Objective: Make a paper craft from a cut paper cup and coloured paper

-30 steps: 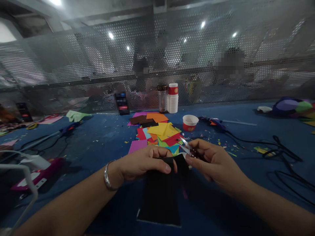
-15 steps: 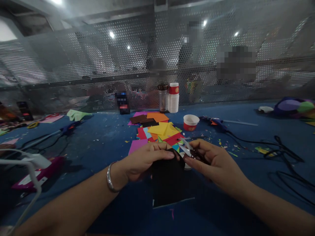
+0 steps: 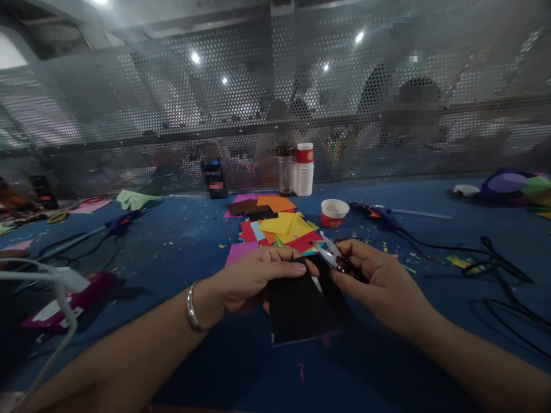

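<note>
A black sheet (image 3: 297,312) hangs from my left hand (image 3: 267,275), pinched between thumb and fingers near its top edge. My right hand (image 3: 374,275) is closed around small scissors (image 3: 333,257), whose blades are parted and point up and left, close to the sheet's upper right. A strip of black at the sheet's right side stands apart from the rest, with a pale gap between. Behind my hands lies a pile of coloured paper (image 3: 293,226), with yellow, red, orange and purple pieces.
Beyond the paper stand a paper cup (image 3: 334,213), a clear bottle (image 3: 285,172) and stacked cups (image 3: 304,172). Glue guns (image 3: 383,218) with black cables lie right and left. A magenta power strip (image 3: 81,298) is at the left. Paper scraps dot the blue table (image 3: 193,367).
The black sheet's lower edge has risen a little, and a strip has spread to the right. The scissors have tilted more upright and moved slightly right with my right hand.
</note>
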`<state>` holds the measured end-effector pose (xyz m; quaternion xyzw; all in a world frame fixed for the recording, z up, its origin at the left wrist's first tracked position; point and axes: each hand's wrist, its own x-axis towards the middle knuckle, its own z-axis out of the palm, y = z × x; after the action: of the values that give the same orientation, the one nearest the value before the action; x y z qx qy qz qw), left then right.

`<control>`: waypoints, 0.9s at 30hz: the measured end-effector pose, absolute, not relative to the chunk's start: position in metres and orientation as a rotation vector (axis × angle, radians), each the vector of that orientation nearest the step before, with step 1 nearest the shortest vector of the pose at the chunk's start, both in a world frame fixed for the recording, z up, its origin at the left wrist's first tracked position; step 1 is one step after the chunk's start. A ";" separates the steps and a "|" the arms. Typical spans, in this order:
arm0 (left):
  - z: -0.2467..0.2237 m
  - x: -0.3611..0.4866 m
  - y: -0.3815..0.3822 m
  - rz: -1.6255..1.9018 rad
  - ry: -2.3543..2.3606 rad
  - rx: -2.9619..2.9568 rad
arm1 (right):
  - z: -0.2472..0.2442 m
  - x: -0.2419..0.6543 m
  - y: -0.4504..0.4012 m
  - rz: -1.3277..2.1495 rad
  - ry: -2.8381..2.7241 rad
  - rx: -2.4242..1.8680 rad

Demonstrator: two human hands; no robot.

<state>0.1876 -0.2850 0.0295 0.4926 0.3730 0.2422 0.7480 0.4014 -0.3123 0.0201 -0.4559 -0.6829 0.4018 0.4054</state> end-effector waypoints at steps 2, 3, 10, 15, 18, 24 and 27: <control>0.034 0.179 -0.276 0.514 0.872 1.180 | 0.021 0.402 -0.312 1.005 -1.729 -1.161; 0.037 0.172 -0.269 0.560 0.914 1.219 | 0.021 0.402 -0.312 1.005 -1.726 -1.169; 0.039 0.110 -0.215 0.623 1.556 1.966 | 0.017 0.405 -0.308 1.151 -1.594 -1.259; 0.040 0.107 -0.214 0.779 1.739 2.111 | 0.018 0.403 -0.305 1.184 -1.551 -1.269; 0.036 0.141 -0.240 0.986 1.566 2.203 | 0.018 0.400 -0.305 1.185 -1.547 -1.269; 0.011 0.210 -0.301 1.021 0.866 1.676 | 0.015 0.400 -0.305 1.189 -1.537 -1.233; 0.003 0.219 -0.310 0.944 0.770 1.556 | 0.014 0.400 -0.306 1.173 -1.558 -1.218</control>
<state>0.2186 -0.3096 0.0029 0.6573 0.3255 0.3990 0.5503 0.3999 -0.3058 0.0142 -0.4834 -0.6183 0.4656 0.4090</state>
